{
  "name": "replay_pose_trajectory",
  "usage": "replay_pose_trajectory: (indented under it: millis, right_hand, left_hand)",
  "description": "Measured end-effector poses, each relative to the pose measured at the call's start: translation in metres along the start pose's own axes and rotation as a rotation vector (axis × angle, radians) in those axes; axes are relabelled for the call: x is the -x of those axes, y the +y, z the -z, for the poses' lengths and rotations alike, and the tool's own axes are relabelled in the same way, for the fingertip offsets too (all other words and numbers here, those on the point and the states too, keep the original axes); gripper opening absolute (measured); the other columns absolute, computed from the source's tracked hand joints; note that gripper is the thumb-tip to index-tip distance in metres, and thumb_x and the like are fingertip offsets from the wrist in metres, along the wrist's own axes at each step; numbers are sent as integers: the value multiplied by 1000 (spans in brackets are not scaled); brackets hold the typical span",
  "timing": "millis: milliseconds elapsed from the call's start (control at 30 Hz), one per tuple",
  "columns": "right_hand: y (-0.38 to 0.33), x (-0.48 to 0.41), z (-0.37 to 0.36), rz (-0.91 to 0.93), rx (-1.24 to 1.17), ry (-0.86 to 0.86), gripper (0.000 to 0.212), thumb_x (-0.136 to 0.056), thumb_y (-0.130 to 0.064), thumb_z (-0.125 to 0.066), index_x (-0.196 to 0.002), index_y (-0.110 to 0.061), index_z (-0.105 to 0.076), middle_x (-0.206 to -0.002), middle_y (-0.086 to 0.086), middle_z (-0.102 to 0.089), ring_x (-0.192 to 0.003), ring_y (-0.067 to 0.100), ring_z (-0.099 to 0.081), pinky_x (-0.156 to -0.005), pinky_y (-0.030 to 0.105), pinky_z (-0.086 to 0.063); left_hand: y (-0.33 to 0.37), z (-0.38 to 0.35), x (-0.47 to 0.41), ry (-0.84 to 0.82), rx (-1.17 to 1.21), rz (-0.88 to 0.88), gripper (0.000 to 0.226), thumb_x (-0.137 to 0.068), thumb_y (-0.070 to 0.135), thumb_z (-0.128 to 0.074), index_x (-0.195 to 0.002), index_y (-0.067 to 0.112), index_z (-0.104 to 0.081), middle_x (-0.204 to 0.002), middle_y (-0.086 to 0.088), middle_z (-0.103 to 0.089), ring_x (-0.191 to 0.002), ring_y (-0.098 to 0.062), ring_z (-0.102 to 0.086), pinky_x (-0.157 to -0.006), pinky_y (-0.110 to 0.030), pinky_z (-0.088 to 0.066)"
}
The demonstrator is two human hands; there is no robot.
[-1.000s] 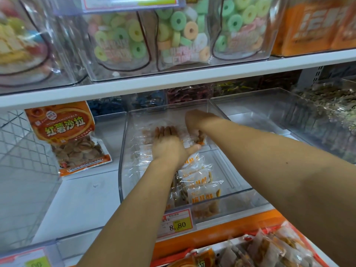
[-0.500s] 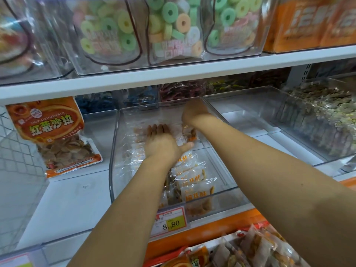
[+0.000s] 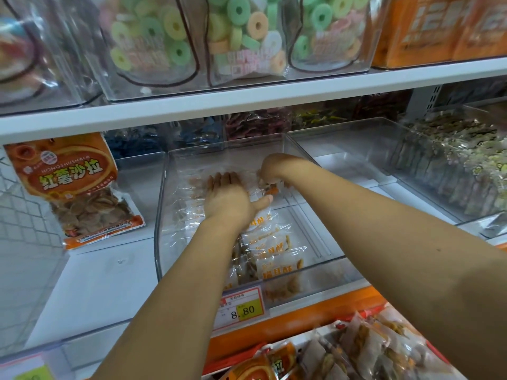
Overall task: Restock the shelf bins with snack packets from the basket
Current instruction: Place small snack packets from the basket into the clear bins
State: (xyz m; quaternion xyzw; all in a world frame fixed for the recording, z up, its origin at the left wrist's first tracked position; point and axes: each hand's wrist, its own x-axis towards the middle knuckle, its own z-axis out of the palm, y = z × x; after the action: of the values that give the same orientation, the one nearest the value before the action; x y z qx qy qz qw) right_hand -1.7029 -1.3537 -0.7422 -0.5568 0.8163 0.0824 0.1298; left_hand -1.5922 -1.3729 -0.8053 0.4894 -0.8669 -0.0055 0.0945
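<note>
Barely moved since a moment ago, the left hand (image 3: 227, 198) lies flat, fingers straight, pressing transparent orange-lettered snack packets (image 3: 274, 250) down inside the clear plastic shelf bin (image 3: 162, 215), seemingly to steady them, while the right hand (image 3: 277, 167) curls behind; whether it grips one, I cannot tell.

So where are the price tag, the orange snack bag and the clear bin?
price tag (image 3: 247, 309): head view, on its yellow patch.
orange snack bag (image 3: 70, 176): head view, on its printed label.
clear bin (image 3: 160, 209): head view, on its left wall.

Snack packets (image 3: 271, 259) in the middle bin (image 3: 219, 152) — bag (image 3: 74, 187) left, price tag (image 3: 241, 308) before.
</note>
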Motion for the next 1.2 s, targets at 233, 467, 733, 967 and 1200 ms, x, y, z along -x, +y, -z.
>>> replay_pose_trajectory:
  millis: [233, 467, 733, 967, 1200]
  right_hand:
    - [13, 52, -13, -34, -400, -178, 39, -104, -19, -32, -133, 6, -42, -111, 28, -62, -75, 32, -67, -79, 41, -58]
    - [29, 122, 1, 154, -219, -263, 45, -104, -31, -33, -76, -6, -57, -83, 16, -67, -68, 26, -63, -65, 27, -53]
    - [54, 209, -41, 472, -44, -31, 43, -95, -38, -52, -59, -14, -48, -61, 5, -53, -58, 18, -48, -60, 32, -40]
    - [92, 199, -170, 381, 194, -221, 15, -87, -19, -57, -75, -12, -51, -80, 7, -53, -76, 27, -51, -63, 34, -43]
    - [64, 178, -240, 46, -90, -77, 35, -91, -20, -53, -125, -12, -51, -123, 11, -59, -111, 29, -58, -82, 34, -48]
  left_hand:
    - [-9, 16, 7, -103, 119, -61, 53, -99, 31, -37, -143, 2, -32, -147, -18, -35, -135, -32, -31, -113, -38, -24]
    - [-13, 67, 88, 196, 241, -283, 31, -95, 24, -48, -123, 13, -56, -120, -6, -55, -110, -24, -53, -91, -32, -41]
    - [-4, 73, 185, 2, 38, -356, 48, -97, 50, -36, -57, 22, -37, -52, 5, -39, -53, -11, -38, -52, -32, -28]
    - [-14, 51, 201, -56, -87, -289, 27, -96, 42, -43, -88, 21, -59, -87, 1, -64, -81, -20, -58, -60, -29, -33]
    - [-9, 46, 210, -21, -116, -226, 25, -97, 33, -43, -92, 15, -59, -92, -5, -65, -83, -22, -59, -62, -30, -39]
